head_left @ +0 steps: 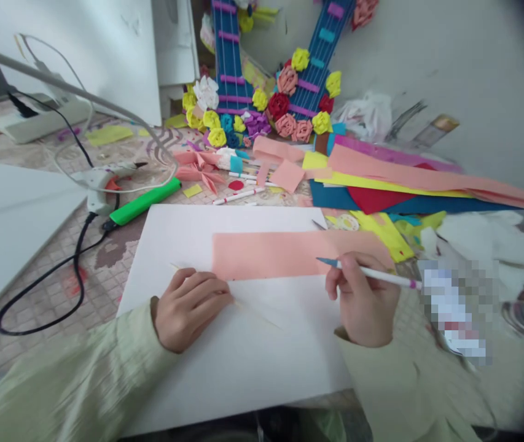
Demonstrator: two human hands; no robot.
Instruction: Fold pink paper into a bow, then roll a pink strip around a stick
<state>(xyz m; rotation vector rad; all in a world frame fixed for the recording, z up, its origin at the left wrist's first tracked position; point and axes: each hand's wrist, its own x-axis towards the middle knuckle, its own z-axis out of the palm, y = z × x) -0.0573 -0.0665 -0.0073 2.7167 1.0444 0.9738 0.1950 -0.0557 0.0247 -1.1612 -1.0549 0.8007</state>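
Note:
A pink paper strip [284, 253] lies across a white board [206, 362] in front of me. My right hand [363, 301] is closed round a white pen with a blue tip [372, 274], whose point rests over the strip's right part. My left hand [190, 307] lies on the board just below the strip's left end, fingers curled and pressing on a thin pale stick [247, 309] that runs under them.
A glue gun [105, 181] with a black cable [59, 270] and a green marker [144, 201] lie left of the board. Coloured paper sheets [381, 184], pens and paper-flower decorations [284, 104] crowd the back. White crumpled paper [487, 239] sits at right.

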